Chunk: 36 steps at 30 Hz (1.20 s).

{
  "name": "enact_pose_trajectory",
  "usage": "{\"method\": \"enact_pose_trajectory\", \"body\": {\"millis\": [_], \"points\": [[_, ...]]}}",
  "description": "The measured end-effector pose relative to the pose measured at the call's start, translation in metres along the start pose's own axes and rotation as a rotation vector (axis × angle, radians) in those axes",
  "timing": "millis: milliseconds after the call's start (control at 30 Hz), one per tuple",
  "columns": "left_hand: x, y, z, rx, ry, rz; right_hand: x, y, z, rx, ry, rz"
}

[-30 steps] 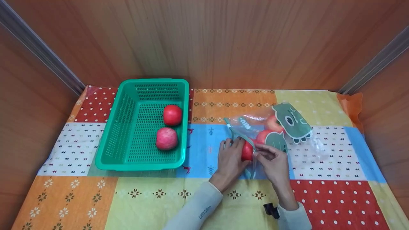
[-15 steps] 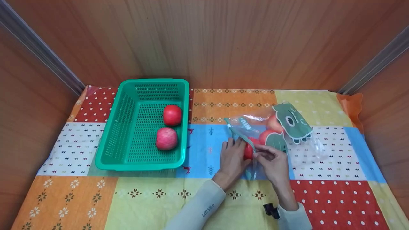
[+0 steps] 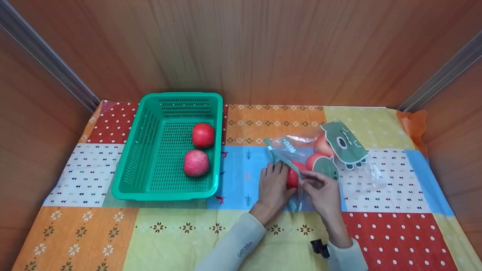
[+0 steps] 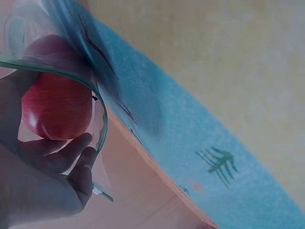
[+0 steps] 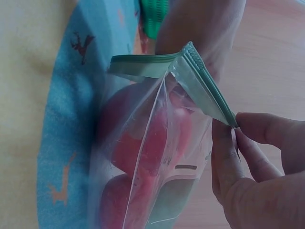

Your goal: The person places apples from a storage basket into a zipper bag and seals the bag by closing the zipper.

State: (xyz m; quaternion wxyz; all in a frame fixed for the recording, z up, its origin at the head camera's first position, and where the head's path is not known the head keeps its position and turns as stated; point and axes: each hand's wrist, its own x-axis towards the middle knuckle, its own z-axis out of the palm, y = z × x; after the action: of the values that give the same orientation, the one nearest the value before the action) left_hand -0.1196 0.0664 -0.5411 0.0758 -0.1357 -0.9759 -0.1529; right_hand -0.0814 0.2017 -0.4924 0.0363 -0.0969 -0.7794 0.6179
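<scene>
A clear zip bag [image 3: 297, 145] with green cartoon prints lies on its side, several red apples inside. My left hand [image 3: 272, 190] reaches into its mouth and holds an apple [image 3: 293, 177]. In the left wrist view this apple [image 4: 59, 106] sits between thumb and fingers, partly past the green zip edge [image 4: 52, 69]. My right hand [image 3: 322, 194] pinches the near side of the bag's opening. The right wrist view shows thumb and fingers of that hand [image 5: 262, 167] on the green zip strip [image 5: 209, 90]. The left fingertips are partly hidden in the head view.
Left of the bag stands a green perforated basket [image 3: 216, 177] with two red apples, one [image 3: 203, 135] behind the other [image 3: 196, 163]. A patchwork cloth [image 3: 177, 241] covers the table. Wooden panels [image 3: 263, 49] rise at the back and both sides.
My left hand has shifted slightly right, and the apple it holds sits a little deeper in the bag. The right hand keeps its place on the bag's edge.
</scene>
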Motion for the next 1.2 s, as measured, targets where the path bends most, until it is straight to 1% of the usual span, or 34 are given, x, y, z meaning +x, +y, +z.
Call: {"method": "enact_pose_trajectory", "body": {"millis": [267, 433, 700, 1100, 1200], "points": [[-0.004, -0.004, -0.001, -0.003, 0.047, -0.006, -0.001, -0.001, 0.0, -0.004, -0.004, 0.014], [-0.006, -0.006, -0.004, -0.023, 0.066, -0.008, -0.001, 0.0, -0.001, -0.012, -0.004, 0.018], [-0.012, -0.011, -0.008, -0.046, 0.08, -0.004, 0.0, 0.002, 0.0, -0.002, -0.002, -0.031], [-0.023, -0.02, -0.018, -0.064, 0.096, -0.015, -0.001, 0.001, -0.001, -0.005, -0.007, -0.018], [-0.024, -0.022, -0.021, -0.077, 0.084, -0.03, -0.001, 0.001, -0.001, -0.001, -0.009, -0.024]]}}
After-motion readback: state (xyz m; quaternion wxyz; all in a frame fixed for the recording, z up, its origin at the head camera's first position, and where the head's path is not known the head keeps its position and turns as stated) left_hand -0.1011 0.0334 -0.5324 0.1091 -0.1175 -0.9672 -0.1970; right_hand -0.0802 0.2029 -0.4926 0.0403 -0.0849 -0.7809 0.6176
